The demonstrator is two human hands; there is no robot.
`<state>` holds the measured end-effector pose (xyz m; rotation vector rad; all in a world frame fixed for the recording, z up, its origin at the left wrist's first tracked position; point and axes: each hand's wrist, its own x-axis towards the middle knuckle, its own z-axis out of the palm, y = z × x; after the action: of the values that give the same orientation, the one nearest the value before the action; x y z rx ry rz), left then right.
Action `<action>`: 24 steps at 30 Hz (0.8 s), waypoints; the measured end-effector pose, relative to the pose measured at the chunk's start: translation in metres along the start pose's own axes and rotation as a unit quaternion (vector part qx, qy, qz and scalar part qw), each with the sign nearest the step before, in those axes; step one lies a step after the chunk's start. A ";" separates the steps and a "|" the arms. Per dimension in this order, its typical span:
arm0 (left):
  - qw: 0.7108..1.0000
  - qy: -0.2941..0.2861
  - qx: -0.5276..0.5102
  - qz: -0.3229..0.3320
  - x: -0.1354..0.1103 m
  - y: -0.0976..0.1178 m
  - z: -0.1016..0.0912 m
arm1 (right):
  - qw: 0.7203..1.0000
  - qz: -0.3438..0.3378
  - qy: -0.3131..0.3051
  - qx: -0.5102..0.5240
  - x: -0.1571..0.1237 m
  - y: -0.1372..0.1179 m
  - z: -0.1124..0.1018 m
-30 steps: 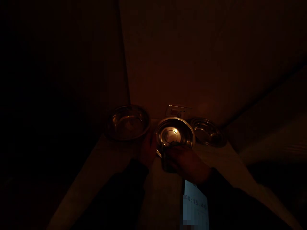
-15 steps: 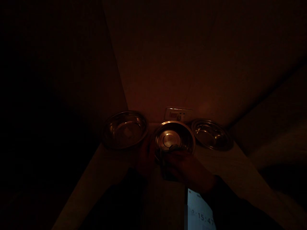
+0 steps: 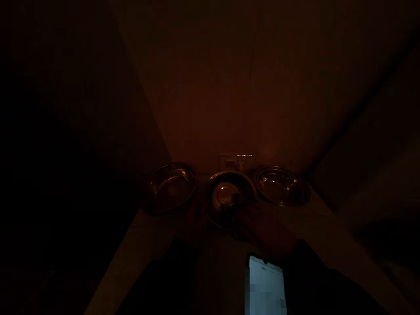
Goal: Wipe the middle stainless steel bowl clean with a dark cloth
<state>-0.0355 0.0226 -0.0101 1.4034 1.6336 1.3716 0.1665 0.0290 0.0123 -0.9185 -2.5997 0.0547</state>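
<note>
A round, shiny metal bowl (image 3: 227, 192) stands in the middle of the table, dimly lit. At its left side is my left hand (image 3: 196, 221), closed against the rim; its fingers are mostly lost in the dark. My right hand (image 3: 262, 221) reaches over the near right rim, fingers bent together around something dark and soft-looking, perhaps a cloth, with part of it inside the bowl. Darkness and blur hide what exactly it is. Below the right wrist lies a lit phone (image 3: 267, 284).
A wide metal dish (image 3: 172, 188) sits at the left back, and another metal dish (image 3: 280, 186) at the right back. Behind the bowl, a wall socket plate (image 3: 236, 162) is set low on the wall (image 3: 210, 109). The pale table (image 3: 114, 267) has slanting side edges.
The view has shifted slightly and grown dimmer. My right hand has moved a little to the right along the bowl's near rim. More of the phone shows now.
</note>
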 end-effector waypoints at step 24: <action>0.997 -0.026 -0.068 0.011 -0.009 0.036 0.031 | 0.997 0.050 0.027 0.052 -0.017 0.013 -0.002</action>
<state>0.0073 0.0210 0.0120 1.3702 1.4665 1.4195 0.1873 0.0287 0.0066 -0.9979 -2.4747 0.1890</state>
